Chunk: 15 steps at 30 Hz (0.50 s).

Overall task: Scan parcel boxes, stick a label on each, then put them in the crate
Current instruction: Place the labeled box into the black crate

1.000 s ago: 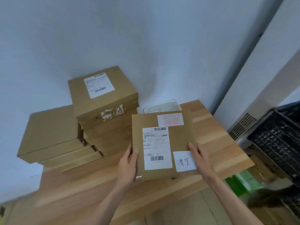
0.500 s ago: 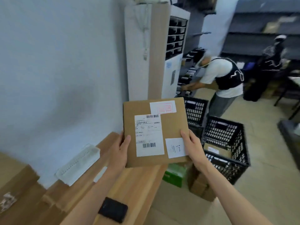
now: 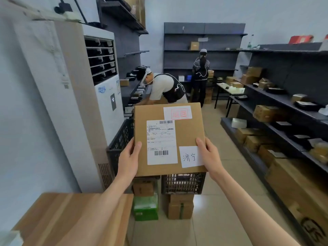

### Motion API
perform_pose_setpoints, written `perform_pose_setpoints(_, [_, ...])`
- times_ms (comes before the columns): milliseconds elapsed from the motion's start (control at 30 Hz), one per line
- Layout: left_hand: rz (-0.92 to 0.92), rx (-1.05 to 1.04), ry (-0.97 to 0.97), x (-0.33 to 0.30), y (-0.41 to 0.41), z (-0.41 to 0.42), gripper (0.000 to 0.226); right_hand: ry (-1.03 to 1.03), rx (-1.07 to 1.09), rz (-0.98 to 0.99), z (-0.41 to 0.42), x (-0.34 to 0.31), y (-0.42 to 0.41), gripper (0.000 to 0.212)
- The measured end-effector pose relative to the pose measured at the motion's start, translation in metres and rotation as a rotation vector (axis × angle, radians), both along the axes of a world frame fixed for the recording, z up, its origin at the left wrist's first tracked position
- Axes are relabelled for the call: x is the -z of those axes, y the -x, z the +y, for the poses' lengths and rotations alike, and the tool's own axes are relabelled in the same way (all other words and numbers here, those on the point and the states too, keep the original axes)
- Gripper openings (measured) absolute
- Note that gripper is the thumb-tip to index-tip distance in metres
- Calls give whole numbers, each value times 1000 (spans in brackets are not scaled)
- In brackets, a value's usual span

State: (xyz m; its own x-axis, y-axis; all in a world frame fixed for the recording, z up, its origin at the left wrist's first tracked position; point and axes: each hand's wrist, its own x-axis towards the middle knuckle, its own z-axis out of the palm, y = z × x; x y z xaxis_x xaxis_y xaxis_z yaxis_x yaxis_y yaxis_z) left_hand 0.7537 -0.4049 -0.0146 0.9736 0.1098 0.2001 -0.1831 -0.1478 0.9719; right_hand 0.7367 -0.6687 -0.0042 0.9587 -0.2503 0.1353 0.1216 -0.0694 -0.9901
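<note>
I hold a flat brown parcel box (image 3: 188, 132) out in front of me with both hands. My left hand (image 3: 128, 159) grips its lower left edge and my right hand (image 3: 209, 156) grips its lower right corner. The box face carries a white shipping label with barcodes (image 3: 161, 142), a white sticker with a red stamp (image 3: 177, 112) at the top, and a handwritten white label (image 3: 189, 157) partly under my right thumb. Black plastic crates (image 3: 182, 182) stand on the floor below and behind the box, mostly hidden by it.
The wooden table (image 3: 71, 217) corner is at the lower left. A tall white air conditioner (image 3: 99, 96) stands at left. Cartons (image 3: 180, 206) and a green box (image 3: 145, 207) sit on the floor. Two people (image 3: 165, 87) work farther back. Dark shelves (image 3: 276, 121) with parcels line the right.
I have turned right, away from the table and its stacked boxes, carrying the parcel with both hands. It now hangs over the black crates on the floor.
</note>
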Motion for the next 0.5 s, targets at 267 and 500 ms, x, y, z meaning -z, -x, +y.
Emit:
perform_pose_setpoints(267, [66,65,-2,15,-113,-85,45,-36,70,7,-85,20,-88,15])
perform_pose_setpoints(500, [160,69,13,41,-214,-147,40,-2,59,86,-148,51,-195,22])
